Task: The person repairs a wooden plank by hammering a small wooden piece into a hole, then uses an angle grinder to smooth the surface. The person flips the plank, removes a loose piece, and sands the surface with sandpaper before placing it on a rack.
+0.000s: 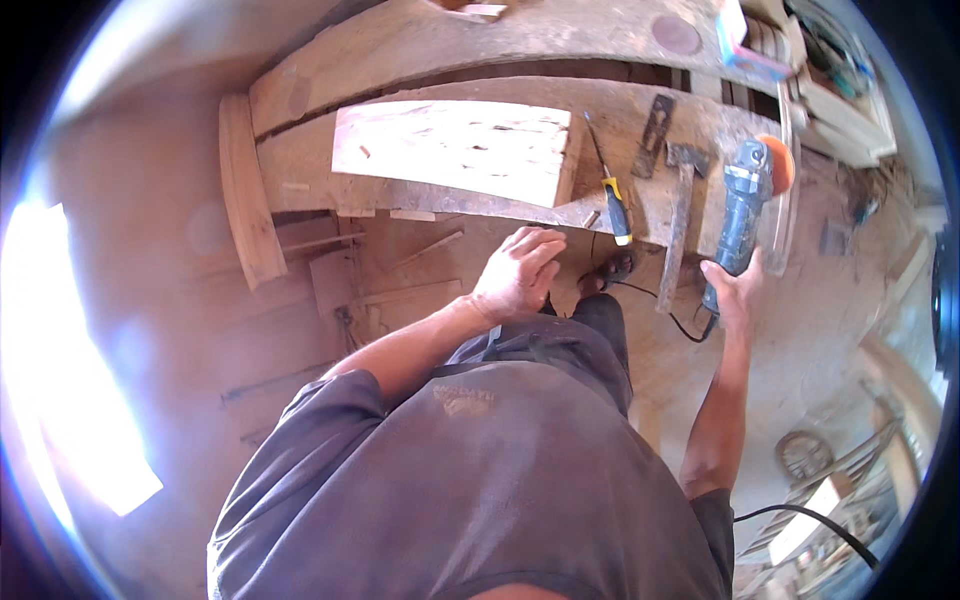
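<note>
My right hand (737, 292) is closed round the rear of a blue-grey angle grinder (740, 218), which has an orange disc (778, 166) at its far end. The grinder is over the bench's right end; whether it rests on the wood I cannot tell. My left hand (520, 272) is in front of my waist, near the bench's front edge, fingers loosely bent and apart from the thumb; nothing shows in it. Beyond it, a pale, rough-surfaced wooden board (450, 150) lies on the workbench (300, 150).
Right of the board lie a yellow-and-black screwdriver (616, 208), a dark flat metal blade (655, 135) and a wooden-handled hammer (682, 215), its handle overhanging the front edge. A box (752, 45) stands at the far right. Wood scraps and a wheel (804, 455) lie lower right.
</note>
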Demonstrator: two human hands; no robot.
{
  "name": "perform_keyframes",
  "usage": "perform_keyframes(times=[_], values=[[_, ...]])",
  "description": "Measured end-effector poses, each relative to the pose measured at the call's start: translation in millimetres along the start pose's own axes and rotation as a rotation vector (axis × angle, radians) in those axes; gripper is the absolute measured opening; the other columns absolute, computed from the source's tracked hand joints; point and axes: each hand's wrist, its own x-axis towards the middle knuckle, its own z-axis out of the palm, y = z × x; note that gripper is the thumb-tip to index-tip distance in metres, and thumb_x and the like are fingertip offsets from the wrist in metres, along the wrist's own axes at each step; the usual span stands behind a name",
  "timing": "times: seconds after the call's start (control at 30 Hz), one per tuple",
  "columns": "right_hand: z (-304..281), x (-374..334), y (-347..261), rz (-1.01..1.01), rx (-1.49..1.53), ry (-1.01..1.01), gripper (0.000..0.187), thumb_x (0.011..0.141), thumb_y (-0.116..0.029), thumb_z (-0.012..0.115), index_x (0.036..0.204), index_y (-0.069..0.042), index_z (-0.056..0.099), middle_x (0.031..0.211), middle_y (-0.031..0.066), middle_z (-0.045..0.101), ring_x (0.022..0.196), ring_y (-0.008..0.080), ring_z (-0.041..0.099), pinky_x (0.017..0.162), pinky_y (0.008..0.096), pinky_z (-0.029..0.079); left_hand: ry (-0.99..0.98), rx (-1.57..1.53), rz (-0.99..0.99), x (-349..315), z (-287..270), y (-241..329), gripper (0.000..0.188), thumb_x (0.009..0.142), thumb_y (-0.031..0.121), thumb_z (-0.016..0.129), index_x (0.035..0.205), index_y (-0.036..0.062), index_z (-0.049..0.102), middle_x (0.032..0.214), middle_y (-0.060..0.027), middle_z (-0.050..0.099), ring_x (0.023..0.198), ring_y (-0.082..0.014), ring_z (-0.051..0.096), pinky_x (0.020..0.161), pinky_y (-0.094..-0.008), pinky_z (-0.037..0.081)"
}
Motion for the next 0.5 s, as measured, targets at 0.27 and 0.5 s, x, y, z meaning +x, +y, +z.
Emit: perform_keyframes(times=[0.27,0.5], values=[[10,74,48,-0.169,-0.643,0.183,0.101,0.072,-0.015,0.081,0.158,0.000,0.029,0.150,0.0282,0.047,0.138,0.0417,0.049,0.116,0.0470,0.039,-0.010,0.175,-0.304,-80,-33,-51,0.033,0.087,0.009,0.065,0.118,-0.0020,0.064,0.129,-0.0197,0.062,0.122,-0.0388,0.057,0.105,-0.0469,0.047],[20,79,53,-0.178,-1.135,0.297,0.108,0.075,-0.018,0.084,0.163,-0.023,0.022,0.124,0.0215,0.050,0.113,0.0399,0.055,0.098,0.0533,0.042,-0.147,0.141,-0.545,-129,-51,-68,0.047,0.088,0.015,0.069,0.130,-0.0019,0.061,0.139,-0.0209,0.058,0.131,-0.0389,0.052,0.112,-0.0453,0.043]])
